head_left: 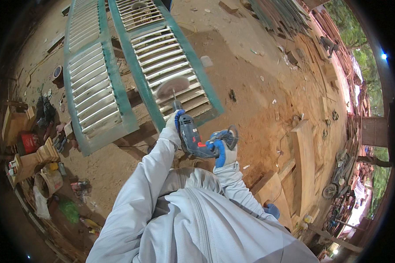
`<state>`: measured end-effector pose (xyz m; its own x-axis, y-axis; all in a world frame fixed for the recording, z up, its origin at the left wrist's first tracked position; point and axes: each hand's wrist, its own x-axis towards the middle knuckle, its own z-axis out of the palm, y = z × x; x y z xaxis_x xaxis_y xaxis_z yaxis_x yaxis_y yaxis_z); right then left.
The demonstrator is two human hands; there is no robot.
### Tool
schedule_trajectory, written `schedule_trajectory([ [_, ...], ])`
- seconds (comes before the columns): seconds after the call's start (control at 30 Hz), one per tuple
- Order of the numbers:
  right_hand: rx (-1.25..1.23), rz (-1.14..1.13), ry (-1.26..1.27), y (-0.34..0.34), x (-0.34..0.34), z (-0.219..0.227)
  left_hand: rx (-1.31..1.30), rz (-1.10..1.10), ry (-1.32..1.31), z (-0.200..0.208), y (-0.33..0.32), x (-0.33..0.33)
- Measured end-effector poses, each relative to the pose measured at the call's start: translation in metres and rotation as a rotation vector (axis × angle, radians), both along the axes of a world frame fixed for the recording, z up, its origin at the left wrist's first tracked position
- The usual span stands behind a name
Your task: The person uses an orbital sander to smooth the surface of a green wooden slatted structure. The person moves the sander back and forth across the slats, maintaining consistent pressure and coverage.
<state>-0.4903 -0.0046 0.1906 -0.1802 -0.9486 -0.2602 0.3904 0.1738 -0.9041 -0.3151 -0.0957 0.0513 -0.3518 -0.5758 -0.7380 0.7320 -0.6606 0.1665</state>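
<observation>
A dark blue-grey power drill [190,133] with a red switch is held in both my hands, its nose pointing away from me. A round disc [173,87], blurred at its rim, is fitted on the shaft and lies over the lower slats of a green-framed louvred shutter [145,87]; contact I cannot tell. My left hand [174,120], in a blue and white glove, wraps around the drill's front. My right hand [223,150], gloved alike, grips the rear handle, where a dark cord loops [233,136]. A second louvred shutter [92,87] lies to the left.
Thick wooden planks [303,166] lie at the right. On the left stand a bucket [49,183], a red container [29,143] and wooden blocks [39,154]. Stacked timber [278,17] is at the far right; a motorcycle [338,175] stands at the right edge.
</observation>
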Motion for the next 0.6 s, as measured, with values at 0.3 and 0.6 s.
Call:
schedule_trajectory([
  [0.3,0.032,0.168,-0.011,-0.044,-0.047,-0.007,-0.052,0.187,0.098,-0.023,-0.002,-0.034],
  [0.6,0.115,0.171,-0.072,-0.048,-0.057,0.002,-0.016,0.251,-0.01,0.022,0.01,-0.039],
])
